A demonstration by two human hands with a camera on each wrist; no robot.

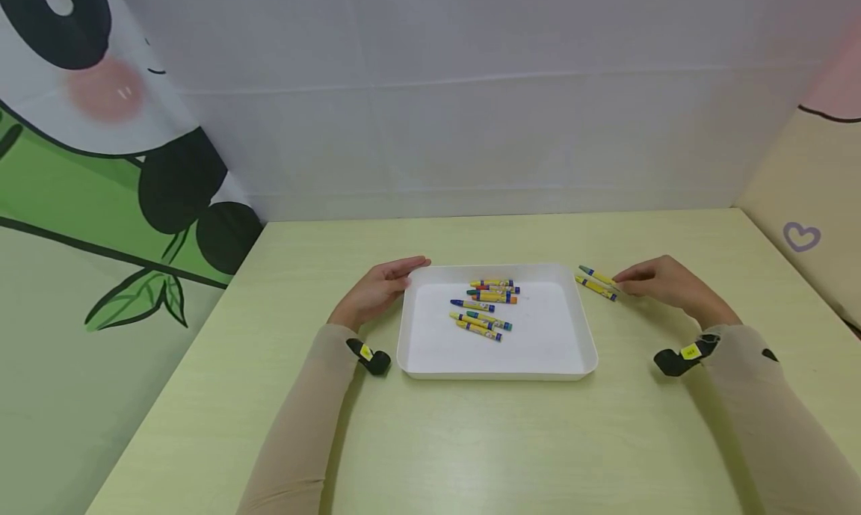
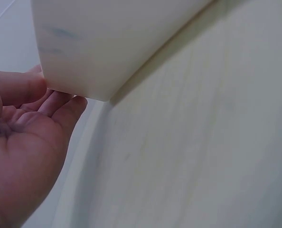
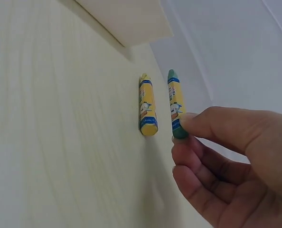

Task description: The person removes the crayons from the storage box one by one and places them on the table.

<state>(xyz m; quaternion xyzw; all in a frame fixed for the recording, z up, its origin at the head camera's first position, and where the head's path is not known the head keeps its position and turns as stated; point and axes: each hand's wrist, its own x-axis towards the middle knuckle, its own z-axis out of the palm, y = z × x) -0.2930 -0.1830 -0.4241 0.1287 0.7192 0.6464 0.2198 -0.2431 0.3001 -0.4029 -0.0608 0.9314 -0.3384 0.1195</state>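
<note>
My right hand [image 1: 666, 285] pinches a green crayon [image 3: 175, 102] by its back end, between thumb and fingertips. Beside it, a yellow crayon [image 3: 147, 107] lies on the table, right of the white tray [image 1: 538, 358]. My left hand [image 1: 380, 289] holds the tray at its far left corner, thumb against the outer wall and fingers reaching around behind. In the left wrist view the tray's wall [image 2: 98, 52] shows above the table, thumb and fingertips at its edge. Inside the tray lie several crayons [image 1: 483, 306], blue, green, yellow and orange, in yellow wrappers.
The pale wooden table [image 1: 471, 440] extends around the tray. A light grey cloth wall [image 1: 471, 141] stands along its back edge. At the left is a printed cartoon panel [image 1: 87, 186], and a cream panel [image 1: 807, 186] borders the right side.
</note>
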